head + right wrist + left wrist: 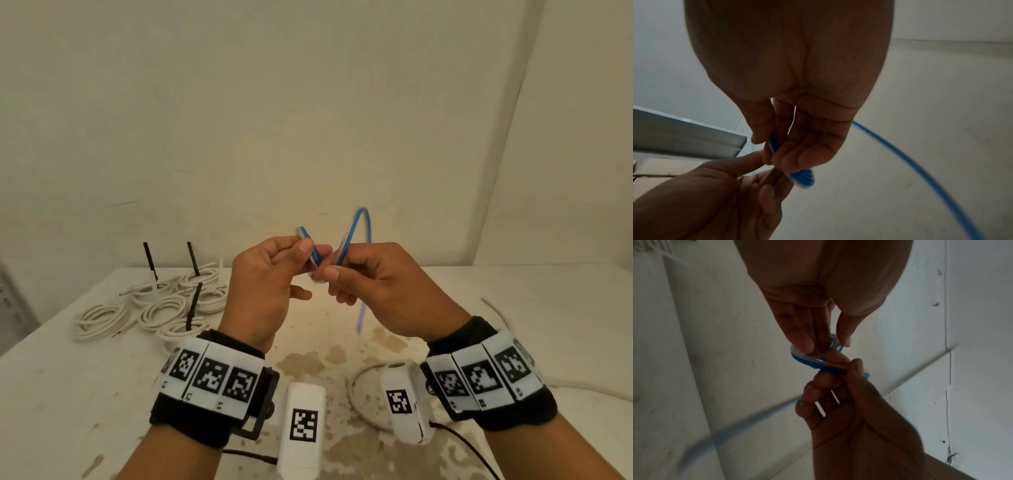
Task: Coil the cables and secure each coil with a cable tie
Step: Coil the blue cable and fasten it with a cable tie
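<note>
- Left hand [263,284] and right hand [380,287] are raised above the table [51,394], fingertips meeting at one shared grip.
- Left grip: thumb and fingers closed in a pinch on a small blue cable coil [315,258], seen also from the left wrist [813,360].
- Right grip: thumb and forefinger pinched on the same blue cable just beside the left pinch; remaining fingers curled loosely.
- From the right grip a loop of cable [361,222] arcs up and over, then a loose tail hangs down below it, blurred.
- Right wrist view: coil turns [805,177] stick out under the fingertips; tail sweeps away right.
- Far left of the grip, on the table: white cable coils [161,305] bundled together, with black cable ties [193,305] standing up from them.
- Below the grip, near the wrists: another white cable [359,394] looped on the stained table.
</note>
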